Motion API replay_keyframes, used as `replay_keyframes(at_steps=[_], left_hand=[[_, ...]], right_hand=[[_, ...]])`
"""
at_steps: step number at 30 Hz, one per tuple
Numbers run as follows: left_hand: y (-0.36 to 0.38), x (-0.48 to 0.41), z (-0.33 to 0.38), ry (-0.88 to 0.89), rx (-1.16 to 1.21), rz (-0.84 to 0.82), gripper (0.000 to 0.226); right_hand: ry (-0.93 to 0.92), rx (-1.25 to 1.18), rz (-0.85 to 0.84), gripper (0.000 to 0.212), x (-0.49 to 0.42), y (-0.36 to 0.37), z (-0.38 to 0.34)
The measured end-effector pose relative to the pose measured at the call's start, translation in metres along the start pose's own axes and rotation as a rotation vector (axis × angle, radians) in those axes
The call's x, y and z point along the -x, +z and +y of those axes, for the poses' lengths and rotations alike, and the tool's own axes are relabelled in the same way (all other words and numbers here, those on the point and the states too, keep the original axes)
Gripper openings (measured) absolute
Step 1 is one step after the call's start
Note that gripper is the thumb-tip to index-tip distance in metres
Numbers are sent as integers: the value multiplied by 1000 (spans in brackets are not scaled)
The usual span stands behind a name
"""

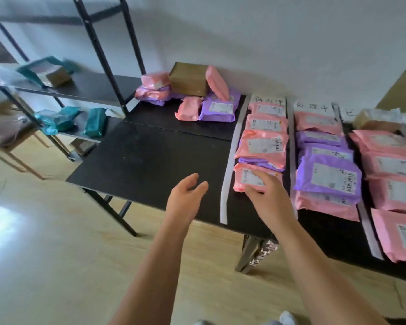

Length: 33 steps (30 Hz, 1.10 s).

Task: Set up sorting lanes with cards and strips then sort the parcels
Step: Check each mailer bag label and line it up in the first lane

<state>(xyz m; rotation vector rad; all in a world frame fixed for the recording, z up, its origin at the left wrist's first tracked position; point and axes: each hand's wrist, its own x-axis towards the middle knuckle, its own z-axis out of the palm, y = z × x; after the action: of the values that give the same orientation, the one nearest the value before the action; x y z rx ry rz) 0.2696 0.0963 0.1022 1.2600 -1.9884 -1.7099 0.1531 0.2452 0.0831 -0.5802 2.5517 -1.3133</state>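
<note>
Left hand (pixel 188 195) hovered open; right hand (pixel 270 195) rested with loose fingers on the nearest pink parcel (pixel 242 184). A sideways shove could have knocked the strip (pixel 227 184) askew.

A black metal rack (pixel 92 87) is seen at the left, against a white wall (pixel 267 43). On its upper shelf a teal bag (pixel 31 71) and a small brown box (pixel 56 77) are laid together; more teal bags (pixel 95 125) are placed on the lower shelf. A wooden stool (pixel 14 141) is set near the rack, partly blurred. The black table (pixel 150 160) is carried by folding legs (pixel 113 207) on a light wooden floor (pixel 56 254). A brown board (pixel 401 90) is seen at the right edge.
</note>
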Motion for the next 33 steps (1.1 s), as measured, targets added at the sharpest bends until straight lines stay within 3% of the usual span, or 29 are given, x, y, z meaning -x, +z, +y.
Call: replay_keyframes(at_steps=[10, 24, 33], left_hand=[[-112, -47, -15, -5, 61, 107, 49], [-187, -236, 40, 16, -100, 101, 49], [-189, -345, 60, 51, -139, 11, 49]], right_hand=[[-64, 43, -140, 49, -30, 106, -77], [-20, -7, -154, 49, -208, 229, -159], [39, 42, -118, 51, -287, 255, -176]])
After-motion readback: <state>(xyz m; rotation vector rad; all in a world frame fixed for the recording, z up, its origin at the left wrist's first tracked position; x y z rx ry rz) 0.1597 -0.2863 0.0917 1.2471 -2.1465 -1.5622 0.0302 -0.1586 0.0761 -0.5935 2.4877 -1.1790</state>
